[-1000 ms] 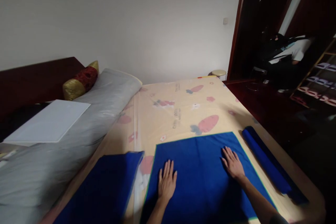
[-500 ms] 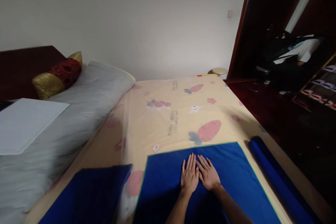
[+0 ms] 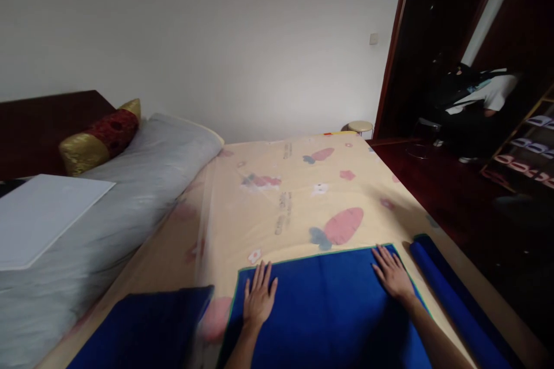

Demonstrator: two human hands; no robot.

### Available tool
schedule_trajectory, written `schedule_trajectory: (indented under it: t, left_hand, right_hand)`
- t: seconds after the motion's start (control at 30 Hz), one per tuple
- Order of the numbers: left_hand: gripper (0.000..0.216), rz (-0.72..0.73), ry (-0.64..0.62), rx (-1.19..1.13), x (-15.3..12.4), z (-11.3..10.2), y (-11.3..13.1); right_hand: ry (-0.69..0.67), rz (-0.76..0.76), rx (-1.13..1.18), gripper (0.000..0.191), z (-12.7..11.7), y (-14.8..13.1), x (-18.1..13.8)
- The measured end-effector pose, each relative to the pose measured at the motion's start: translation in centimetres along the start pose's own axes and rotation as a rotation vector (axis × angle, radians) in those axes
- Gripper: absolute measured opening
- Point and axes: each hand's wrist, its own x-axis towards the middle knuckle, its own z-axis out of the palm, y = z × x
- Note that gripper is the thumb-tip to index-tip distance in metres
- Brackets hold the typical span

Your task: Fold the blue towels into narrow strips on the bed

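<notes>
A blue cloth is pressed flat on the bed by 2 opened hands, left hand and right hand, at its far corners.

blue cloth, carrot-print cream sheet

Home bedroom: bed with carrot-print sheet, pillows, dark headboard, wardrobe doorway.

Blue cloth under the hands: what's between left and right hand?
Head view: between the left hand and right hand lies only bare, flat blue cloth; both palms rest flat near its far corners.
</notes>
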Motion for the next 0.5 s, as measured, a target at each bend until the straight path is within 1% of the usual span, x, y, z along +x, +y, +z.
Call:
schedule_trajectory:
  t: [0.03,0.1,0.17,0.27,0.33,0.4,0.47,0.5]
  left_hand:
    - [0.056,-0.032,0.019,0.015,0.1,0.1,-1.0]
    - [0.057,-0.058,0.049,0.035,0.1,0.5,-1.9]
    - [0.058,-0.057,0.057,0.043,0.1,0.8,-1.9]
    - [0.058,-0.06,0.041,0.044,0.2,0.7,-1.8]
    - [0.058,-0.062,0.012,0.037,0.3,0.3,-1.9]
    - [0.056,-0.07,0.001,0.021,0.2,-0.4,-1.5]
    - [0.055,-0.062,0.054,-0.004,-0.2,-0.8,0.2]
    - [0.054,-0.039,0.088,-0.017,-0.4,-0.9,1.6]
  right_hand:
    - [0.004,0.025,-0.011,0.06,-0.1,1.6,-0.2]
    - [0.008,0.058,-0.041,0.063,0.0,3.4,-0.7]
    - [0.007,0.064,-0.077,0.063,0.4,4.0,-0.9]
    - [0.001,0.059,-0.1,0.063,0.7,4.0,-0.9]
    - [-0.006,0.062,-0.083,0.062,0.5,3.7,-0.8]
    - [0.008,0.091,-0.054,0.06,0.2,2.9,-0.5]
    - [0.041,0.127,-0.029,0.06,0.1,0.8,0.0]
    - [0.056,0.129,-0.016,0.059,0.3,-0.9,0.3]
